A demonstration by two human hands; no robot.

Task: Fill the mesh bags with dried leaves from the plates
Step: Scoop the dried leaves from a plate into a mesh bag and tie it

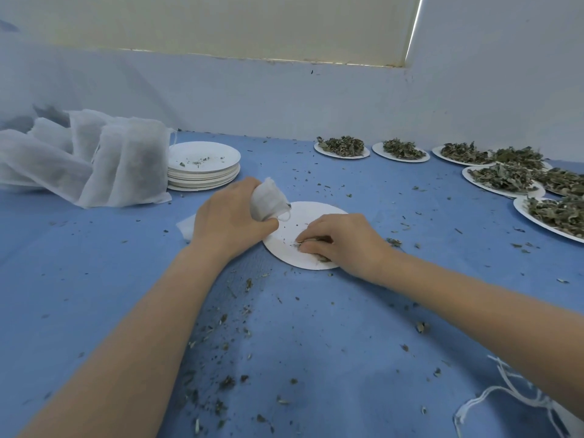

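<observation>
Head view: my left hand clamps the bag beside the plate; my right hand pinches the last leaves there. I should gather all crumbs and keep the bag mouth near.

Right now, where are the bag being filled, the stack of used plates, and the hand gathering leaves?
mesh bag (pixel 265 200), head view, its white side.
stack of plates (pixel 202 159), head view, top plate's face.
right hand (pixel 344 240), head view, its back.
</observation>
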